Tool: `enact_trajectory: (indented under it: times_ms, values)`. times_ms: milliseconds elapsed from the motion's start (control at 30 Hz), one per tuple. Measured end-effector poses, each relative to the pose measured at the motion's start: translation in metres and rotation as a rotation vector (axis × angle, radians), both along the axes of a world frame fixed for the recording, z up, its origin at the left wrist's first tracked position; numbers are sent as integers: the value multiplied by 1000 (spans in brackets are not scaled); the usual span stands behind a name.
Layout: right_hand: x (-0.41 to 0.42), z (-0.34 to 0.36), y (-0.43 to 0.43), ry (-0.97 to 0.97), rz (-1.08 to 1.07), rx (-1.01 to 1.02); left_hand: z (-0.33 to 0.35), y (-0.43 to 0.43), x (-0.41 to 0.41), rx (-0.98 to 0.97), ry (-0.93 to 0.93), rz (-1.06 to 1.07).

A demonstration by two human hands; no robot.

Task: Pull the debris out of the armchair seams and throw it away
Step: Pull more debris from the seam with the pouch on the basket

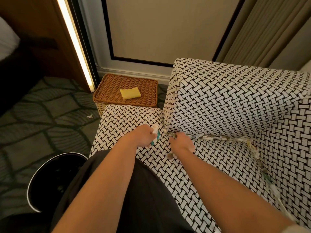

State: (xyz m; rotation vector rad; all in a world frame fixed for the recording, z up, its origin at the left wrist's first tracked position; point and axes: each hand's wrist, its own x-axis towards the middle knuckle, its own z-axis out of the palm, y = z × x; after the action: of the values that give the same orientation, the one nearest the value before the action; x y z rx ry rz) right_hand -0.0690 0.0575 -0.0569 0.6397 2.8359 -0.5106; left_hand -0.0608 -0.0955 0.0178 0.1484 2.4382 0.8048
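While both bare arms are reaching across the armchair (227, 101), whose coarse fabric is printed in a black-and-white basket-weave of small bricks, the left hand (143, 134) is curling its fingers around a crumpled white-and-teal wrapper (155, 137) just above the seat cushion. The right hand (182, 143) is pressing into the seam where the boxy back cushion is meeting the seat; its fingertips are hidden, so their grip cannot be told. Shredded, papery debris (212, 137) is lying along that seam and trailing down the right-hand seam toward the near edge, and a small roundish scrap (170, 156) is sitting on the seat near the right wrist. Near left on the leaf-patterned carpet, a round black bin (55, 179) is standing; farther off, a flat yellow sponge (130, 93) is resting on a square woven wicker basket (107, 91).
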Motion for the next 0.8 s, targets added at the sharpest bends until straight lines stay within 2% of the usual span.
enact_trajectory:
  times_ms: [167, 367, 533, 700, 800]
  values:
    - [-18, -5, 7, -101, 46, -6, -4, 2, -9, 18, -23, 1]
    - [-30, 6, 13, -225, 232, -13, -3, 3, -11, 34, -24, 21]
    - [-19, -5, 19, -73, 146, -93, -1, -1, -6, 64, -27, 38]
    - [-8, -8, 12, 90, 109, 0, -2, -1, -4, 69, -35, 57]
    - [-5, -15, 14, 188, 110, -38, -3, 0, -6, 66, -42, 60]
